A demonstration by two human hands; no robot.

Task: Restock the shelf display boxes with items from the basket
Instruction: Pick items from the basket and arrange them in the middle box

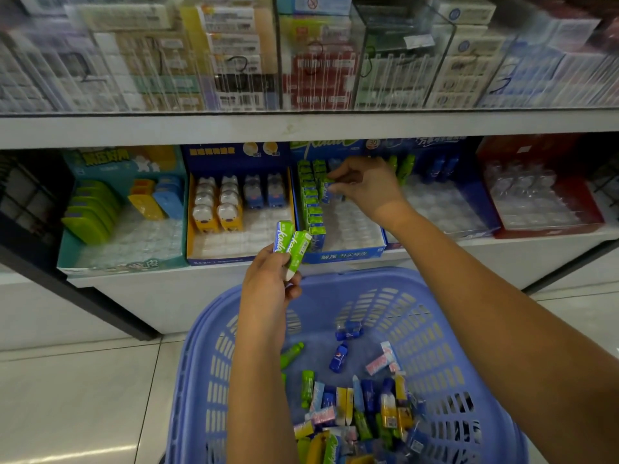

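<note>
The left hand (268, 283) is clenched around two green packs (291, 249), slim oblong boxes with white script lettering on bright green, a blue band at the side and a white end cap; they stick up out of the fist, fanned slightly apart, just above the far rim of the blue basket (201, 346). The right hand (365, 185) reaches into the blue display box (345, 254) on the lower shelf (167, 276), its fingertips pinching one more green pack (326, 189) that stands upright beside a column of the same packs (311, 202) lined along the box's left side; the rest of that box's clear plastic tray shows bare pockets. In the basket lies a loose heap of small items (361, 416), green, blue, yellow and pink, bunched toward the near side, with a few blue and green ones scattered apart farther in.
</note>
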